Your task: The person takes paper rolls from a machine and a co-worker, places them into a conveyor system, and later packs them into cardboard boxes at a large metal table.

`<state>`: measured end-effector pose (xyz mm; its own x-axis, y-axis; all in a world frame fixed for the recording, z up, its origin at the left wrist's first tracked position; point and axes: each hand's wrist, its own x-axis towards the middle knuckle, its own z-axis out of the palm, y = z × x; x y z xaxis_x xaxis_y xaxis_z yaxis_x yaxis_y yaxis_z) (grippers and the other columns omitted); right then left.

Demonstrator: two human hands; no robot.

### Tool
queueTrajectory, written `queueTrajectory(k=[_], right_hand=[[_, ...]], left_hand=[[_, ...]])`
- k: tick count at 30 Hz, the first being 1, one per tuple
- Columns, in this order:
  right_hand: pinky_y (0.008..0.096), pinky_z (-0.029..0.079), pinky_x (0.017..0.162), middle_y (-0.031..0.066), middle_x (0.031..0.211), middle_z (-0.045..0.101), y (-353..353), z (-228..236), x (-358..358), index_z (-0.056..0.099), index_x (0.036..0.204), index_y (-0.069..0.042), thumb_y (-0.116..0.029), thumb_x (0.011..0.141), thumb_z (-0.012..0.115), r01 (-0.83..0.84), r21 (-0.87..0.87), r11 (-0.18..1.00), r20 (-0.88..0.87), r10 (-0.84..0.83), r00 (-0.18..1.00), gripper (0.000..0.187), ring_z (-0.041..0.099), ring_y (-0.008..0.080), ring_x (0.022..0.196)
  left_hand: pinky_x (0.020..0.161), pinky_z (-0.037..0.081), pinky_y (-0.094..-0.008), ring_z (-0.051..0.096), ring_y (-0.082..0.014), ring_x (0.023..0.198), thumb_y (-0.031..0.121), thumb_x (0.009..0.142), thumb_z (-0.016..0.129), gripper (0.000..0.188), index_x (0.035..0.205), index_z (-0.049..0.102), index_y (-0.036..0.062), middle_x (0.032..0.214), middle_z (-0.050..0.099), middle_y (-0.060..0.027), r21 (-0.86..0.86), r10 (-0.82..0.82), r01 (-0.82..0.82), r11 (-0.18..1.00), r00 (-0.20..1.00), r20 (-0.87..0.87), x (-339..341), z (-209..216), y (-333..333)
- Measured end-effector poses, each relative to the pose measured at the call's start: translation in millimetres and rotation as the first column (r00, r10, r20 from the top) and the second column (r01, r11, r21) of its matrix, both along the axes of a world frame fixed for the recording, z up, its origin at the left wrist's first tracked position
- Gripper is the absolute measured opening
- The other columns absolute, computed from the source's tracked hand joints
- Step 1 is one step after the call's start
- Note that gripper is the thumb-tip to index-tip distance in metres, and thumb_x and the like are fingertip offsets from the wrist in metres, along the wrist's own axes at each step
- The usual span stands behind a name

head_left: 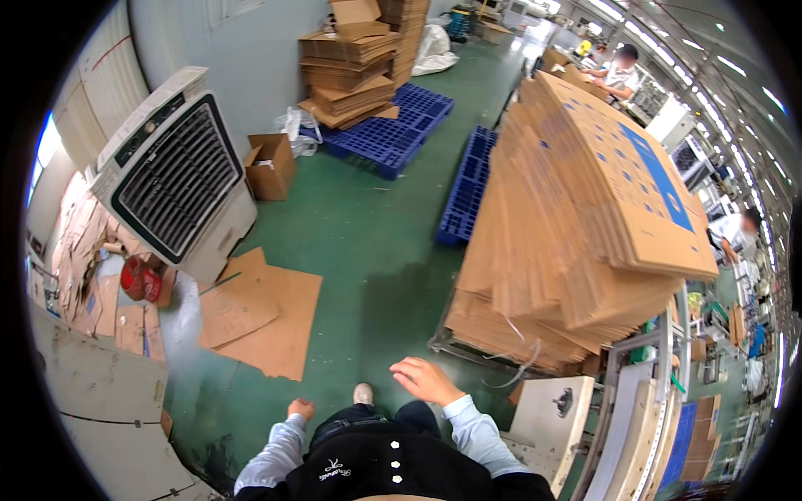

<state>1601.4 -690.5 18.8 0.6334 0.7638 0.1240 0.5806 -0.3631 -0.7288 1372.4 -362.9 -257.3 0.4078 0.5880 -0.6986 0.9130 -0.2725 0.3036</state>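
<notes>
Looking straight down here, the person is standing on a green painted floor (368,242) with both arms out in front and nothing in either hand. The right hand (426,380) hangs open, fingers loosely spread and apart, palm down, not touching anything; the closest thing to it is the big leaning stack of flattened cardboard boxes (576,225), just off to its right, sitting on a low cart with loose strapping (522,359) dangling off the bottom edge. The left hand (301,408) is curled into a loose fist, fingers together, holding nothing as far as I can see, and it hovers near the loose cardboard sheets (263,313) lying flat on the floor. One shoe toe (362,393) pokes out between the two hands. Further left there's a large white air cooler (171,175) with a dark grille, and a red tape roll (140,280) sits beside it among more cardboard scraps. An open small carton (270,165) stands next to the cooler. Up top, blue plastic pallets (388,134) hold another pile of flat boxes, and one more blue pallet (468,188) lies beside the big stack. Other people are working at tables well away in the upper right.
</notes>
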Motion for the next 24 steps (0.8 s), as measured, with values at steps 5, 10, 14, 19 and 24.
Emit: queueTrajectory(k=[5,10,14,19,24], right_hand=[[0.0405,0.051,0.080,0.0099,0.102,0.064,59,-31,71,0.064,0.108,-0.008,-0.025,0.091,0.058,-0.078,-0.203,0.976,-0.084,0.062,0.995,0.024,0.061,0.0308,0.098],[0.0410,0.050,0.082,0.0108,0.100,0.065,100,-63,170,0.065,0.107,-0.010,-0.024,0.091,0.058,-0.040,-0.203,0.978,-0.152,0.009,0.988,0.023,0.062,0.0325,0.096],[0.0422,0.051,0.081,0.0093,0.098,0.066,137,-68,284,0.067,0.104,-0.010,-0.025,0.092,0.054,0.047,-0.110,0.993,-0.086,-0.056,0.995,0.023,0.063,0.0311,0.096],[0.0418,0.051,0.078,0.0080,0.095,0.065,175,-37,440,0.065,0.105,-0.011,-0.025,0.092,0.055,0.129,-0.030,0.991,0.027,-0.128,0.991,0.021,0.062,0.0299,0.093],[0.0400,0.050,0.083,0.0070,0.101,0.063,178,2,592,0.064,0.106,-0.009,-0.022,0.090,0.057,0.233,0.093,0.968,0.052,-0.238,0.970,0.021,0.059,0.0291,0.098]], left_hand=[[0.067,0.055,-0.0343,0.070,-0.0215,0.071,0.036,0.077,0.069,0.044,0.107,0.065,0.0038,0.082,0.071,-0.0133,-0.221,0.111,-0.106,0.970,0.994,0.013,67,2,10],[0.055,0.053,-0.0304,0.066,-0.0168,0.063,0.026,0.085,0.067,0.033,0.107,0.064,0.0010,0.076,0.069,-0.0092,-0.434,0.137,-0.009,0.901,0.954,0.266,231,19,52],[0.053,0.050,-0.0287,0.063,-0.0151,0.059,0.023,0.087,0.065,0.026,0.097,0.066,-0.0006,0.071,0.066,-0.0074,-0.404,0.067,0.090,0.910,0.931,0.360,346,6,119],[0.046,0.048,-0.0295,0.061,-0.0162,0.054,0.021,0.086,0.060,0.022,0.088,0.067,0.0000,0.066,0.064,-0.0071,-0.311,0.113,-0.044,0.949,0.972,0.206,456,23,194],[0.059,0.054,-0.0383,0.066,-0.0257,0.069,0.020,0.084,0.061,0.024,0.090,0.067,-0.0020,0.078,0.069,-0.0107,-0.066,-0.072,0.081,0.995,0.989,0.129,537,35,226]])
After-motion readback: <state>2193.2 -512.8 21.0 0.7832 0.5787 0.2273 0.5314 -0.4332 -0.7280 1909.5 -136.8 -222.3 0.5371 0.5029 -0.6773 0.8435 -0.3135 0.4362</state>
